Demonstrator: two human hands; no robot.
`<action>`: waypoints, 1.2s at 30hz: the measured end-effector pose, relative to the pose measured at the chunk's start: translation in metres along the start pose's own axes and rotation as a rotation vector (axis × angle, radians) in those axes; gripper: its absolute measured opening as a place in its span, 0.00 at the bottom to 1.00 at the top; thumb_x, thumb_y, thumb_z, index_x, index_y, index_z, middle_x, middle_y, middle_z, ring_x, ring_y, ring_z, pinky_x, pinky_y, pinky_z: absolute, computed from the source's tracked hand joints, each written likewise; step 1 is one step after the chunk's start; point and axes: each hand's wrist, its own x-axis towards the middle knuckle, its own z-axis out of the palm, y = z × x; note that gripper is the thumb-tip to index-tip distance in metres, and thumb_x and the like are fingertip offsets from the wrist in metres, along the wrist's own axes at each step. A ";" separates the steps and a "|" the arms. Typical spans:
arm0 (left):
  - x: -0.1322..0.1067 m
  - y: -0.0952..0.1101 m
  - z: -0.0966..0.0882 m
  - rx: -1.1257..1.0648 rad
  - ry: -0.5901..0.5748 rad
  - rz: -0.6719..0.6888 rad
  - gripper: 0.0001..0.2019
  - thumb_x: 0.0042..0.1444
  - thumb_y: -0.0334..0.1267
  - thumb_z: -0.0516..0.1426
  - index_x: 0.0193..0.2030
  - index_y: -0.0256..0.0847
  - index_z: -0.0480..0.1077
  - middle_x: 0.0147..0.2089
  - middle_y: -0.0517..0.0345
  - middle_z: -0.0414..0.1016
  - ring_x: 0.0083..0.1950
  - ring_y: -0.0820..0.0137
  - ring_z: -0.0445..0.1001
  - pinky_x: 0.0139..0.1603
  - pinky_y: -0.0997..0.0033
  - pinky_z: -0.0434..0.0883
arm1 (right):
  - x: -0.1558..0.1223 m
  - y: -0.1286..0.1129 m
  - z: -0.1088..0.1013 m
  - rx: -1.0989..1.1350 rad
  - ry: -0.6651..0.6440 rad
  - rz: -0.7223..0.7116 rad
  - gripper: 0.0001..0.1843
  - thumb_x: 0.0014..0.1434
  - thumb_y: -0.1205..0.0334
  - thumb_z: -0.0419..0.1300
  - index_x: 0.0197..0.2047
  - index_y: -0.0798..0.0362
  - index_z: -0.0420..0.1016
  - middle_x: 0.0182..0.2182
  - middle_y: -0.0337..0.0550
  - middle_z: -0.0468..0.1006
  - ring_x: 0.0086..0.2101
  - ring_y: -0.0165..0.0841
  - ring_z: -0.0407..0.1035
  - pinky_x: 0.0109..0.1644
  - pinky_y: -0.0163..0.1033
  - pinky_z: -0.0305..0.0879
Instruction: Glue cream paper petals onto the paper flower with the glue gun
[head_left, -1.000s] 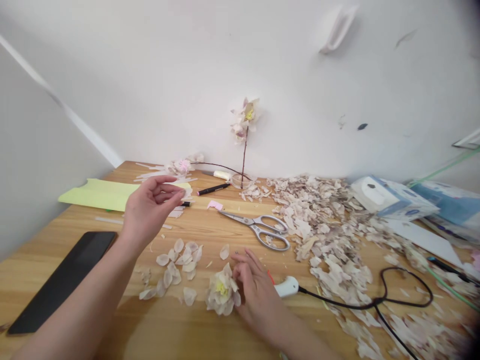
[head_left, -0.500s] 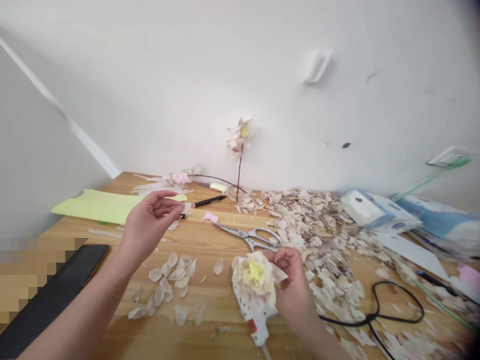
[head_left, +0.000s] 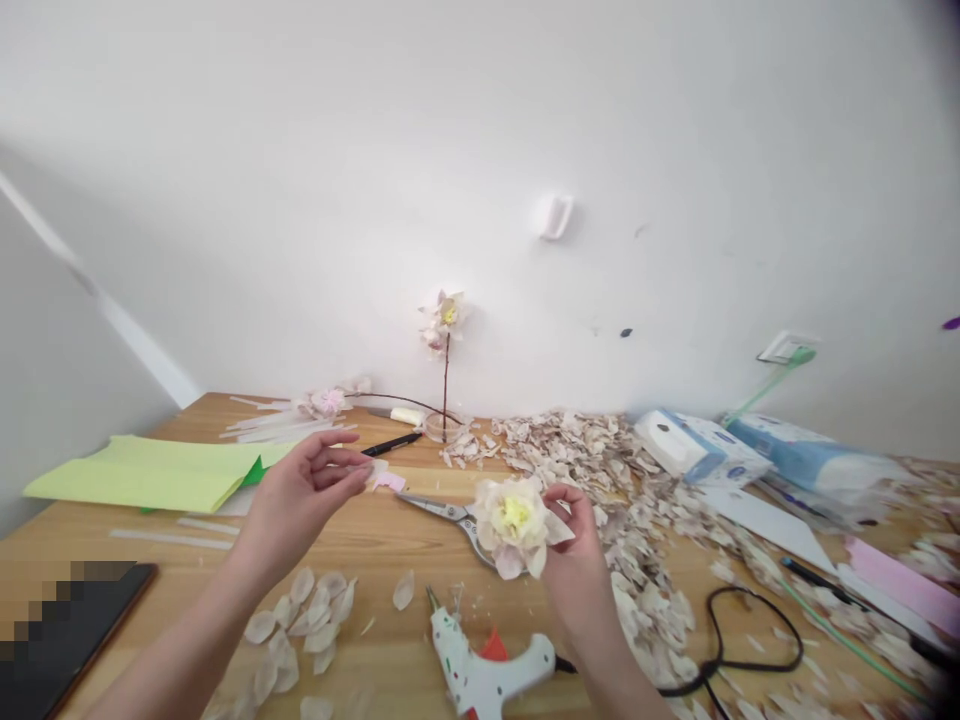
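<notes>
1. Hands are both hovering above the wooden table (head_left: 390, 545), forearms coming in from the bottom edge and angling toward each other.
2. Right hand (head_left: 581, 560) is holding the paper flower (head_left: 514, 522) up off the table, fingers curled and clamped on the flower's right side and back, yellow centre facing the camera.
3. Flower is sitting directly above the scissors (head_left: 446, 513), hiding the handle end; the blades are poking out to its left.
4. Left hand (head_left: 304, 495) is sitting left of the flower, well apart from it, wrist bent, thumb and fingertips pinched together on a small pale petal (head_left: 373, 472). Petal edge is only partly visible.
5. Glue gun (head_left: 484, 672) is lying on the table below the flower, nozzle pointing up-left, black cord (head_left: 720, 640) trailing off to the right.
6. Loose petals (head_left: 304, 628) are lying below-left of the flower, under the left forearm.
7. Scrap pile (head_left: 622, 470) is spreading right of and behind the flower.
8. Green paper (head_left: 150, 472) is lying far left of the flower; black phone (head_left: 71, 640) sits at the lower-left table corner.
</notes>
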 end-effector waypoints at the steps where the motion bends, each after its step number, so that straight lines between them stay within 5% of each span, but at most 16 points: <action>1: -0.002 0.003 0.004 -0.016 -0.007 -0.007 0.23 0.40 0.45 0.65 0.43 0.41 0.66 0.33 0.56 0.77 0.36 0.65 0.77 0.40 0.64 0.75 | 0.000 0.000 0.001 0.007 0.007 -0.001 0.27 0.38 0.67 0.67 0.38 0.45 0.55 0.34 0.36 0.74 0.30 0.36 0.73 0.25 0.35 0.67; 9: -0.008 0.006 0.019 -0.011 -0.027 -0.062 0.26 0.40 0.46 0.65 0.45 0.40 0.64 0.37 0.56 0.75 0.35 0.68 0.76 0.39 0.66 0.73 | 0.002 0.002 0.001 0.008 0.083 -0.012 0.29 0.33 0.69 0.69 0.36 0.46 0.57 0.29 0.33 0.75 0.32 0.35 0.72 0.34 0.37 0.67; 22: -0.010 0.008 0.018 -0.025 -0.046 -0.081 0.25 0.39 0.44 0.65 0.44 0.40 0.64 0.35 0.58 0.76 0.34 0.69 0.76 0.38 0.68 0.72 | -0.001 0.007 0.001 0.096 -0.039 0.079 0.31 0.33 0.68 0.70 0.38 0.44 0.57 0.28 0.33 0.77 0.27 0.37 0.74 0.26 0.36 0.67; 36: -0.011 0.006 0.019 -0.070 -0.071 -0.098 0.24 0.42 0.42 0.64 0.45 0.39 0.64 0.32 0.59 0.76 0.34 0.69 0.76 0.39 0.66 0.74 | -0.009 0.009 0.006 -0.015 -0.051 0.050 0.26 0.41 0.64 0.68 0.40 0.45 0.59 0.27 0.34 0.78 0.31 0.37 0.74 0.33 0.37 0.67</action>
